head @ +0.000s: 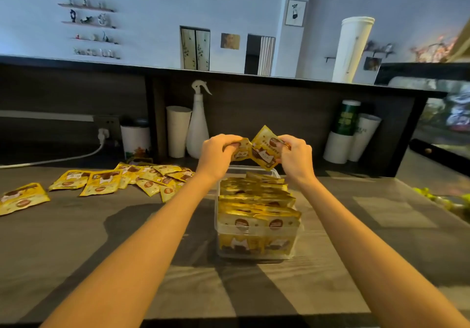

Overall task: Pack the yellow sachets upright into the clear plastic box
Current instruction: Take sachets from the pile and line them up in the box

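Bench (76,238): dark wood-grain surface across the lower half of the frame; it carries everything here.
Clear plastic box (276,172): stands on the bench at centre frame, just right of the middle and directly below the hands.
Packed sachets (256,208): upright rows fill the box from its near wall almost to the back. Their tops stand above the rim, and what free room shows is at the far end.
Loose sachets (142,179): lie flat and overlapping at centre left, near the box. A few more trail out to the left edge of the frame.
Left hand (218,153): raised above the far end of the box, its grip pinching the small sachet at the top edge.
Right hand (295,154): level with the left, its grip pinching the tilted sachet by its right side.
Tilted sachet (264,151): held in the air with its printed face toward the camera and one corner pointing up.
Small sachet (243,151): mostly hidden by the fingers, and it touches the tilted one. I cannot tell whether they are joined.
Main risk: the back slot looks tight. Pushing two in askew could fold one or tip the neighbouring row.
Lesser risk: a light edge pinch may let a sachet slip flat onto the rows.
Least risk: a forearm could brush the raised tops while lowering.
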`<action>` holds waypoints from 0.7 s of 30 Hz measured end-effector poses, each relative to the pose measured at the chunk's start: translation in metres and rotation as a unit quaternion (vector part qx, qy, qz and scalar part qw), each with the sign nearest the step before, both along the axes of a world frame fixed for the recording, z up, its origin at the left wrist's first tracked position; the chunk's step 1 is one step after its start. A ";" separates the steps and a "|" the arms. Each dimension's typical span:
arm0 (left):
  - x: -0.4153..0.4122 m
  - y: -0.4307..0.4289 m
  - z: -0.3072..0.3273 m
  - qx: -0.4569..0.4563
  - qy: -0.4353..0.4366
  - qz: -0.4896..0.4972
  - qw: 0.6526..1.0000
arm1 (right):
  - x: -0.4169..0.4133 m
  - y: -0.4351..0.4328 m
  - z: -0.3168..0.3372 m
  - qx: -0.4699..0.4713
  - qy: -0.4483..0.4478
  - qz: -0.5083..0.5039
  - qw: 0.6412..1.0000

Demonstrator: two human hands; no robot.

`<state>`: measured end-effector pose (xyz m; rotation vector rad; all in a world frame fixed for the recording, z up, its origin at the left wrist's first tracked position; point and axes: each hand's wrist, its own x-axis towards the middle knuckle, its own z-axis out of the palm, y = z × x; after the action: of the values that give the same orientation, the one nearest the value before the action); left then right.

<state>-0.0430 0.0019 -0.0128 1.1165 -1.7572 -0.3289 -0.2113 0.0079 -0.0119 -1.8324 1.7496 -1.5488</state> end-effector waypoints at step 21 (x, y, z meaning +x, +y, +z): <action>-0.003 -0.034 -0.021 0.190 -0.174 -0.104 0.961 | -0.014 -0.020 -0.022 0.165 0.094 0.063 0.980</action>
<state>-0.0455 -0.0322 -0.0339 1.3207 -2.1941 -0.6519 -0.2249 -0.0126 -0.0340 -1.9217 1.7974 -0.9965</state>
